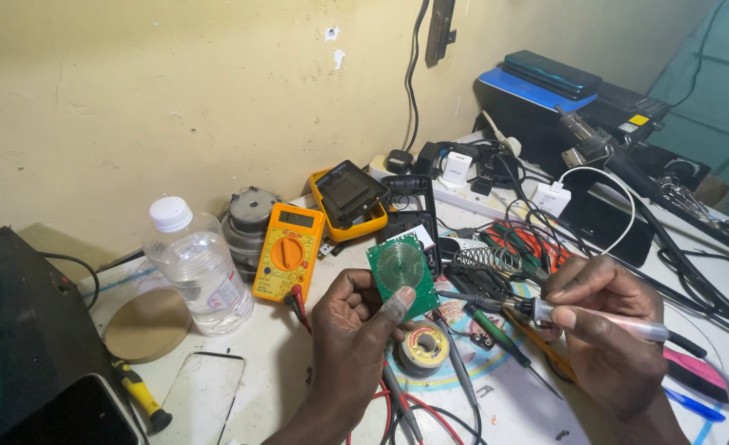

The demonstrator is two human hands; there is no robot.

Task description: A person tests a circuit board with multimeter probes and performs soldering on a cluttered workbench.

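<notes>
A green circuit board (400,274) with a round coil pattern is held upright above a cluttered white desk (282,387), pinched at its lower edge in the closed grip of the left hand (349,338). A soldering iron (595,320) is clasped pen-fashion in the right hand (607,330), its tip pointed toward the board's right edge. A solder spool (424,348) is seen just below the board, a yellow multimeter (288,252) to its left, and a clear plastic bottle (198,268) farther left.
</notes>
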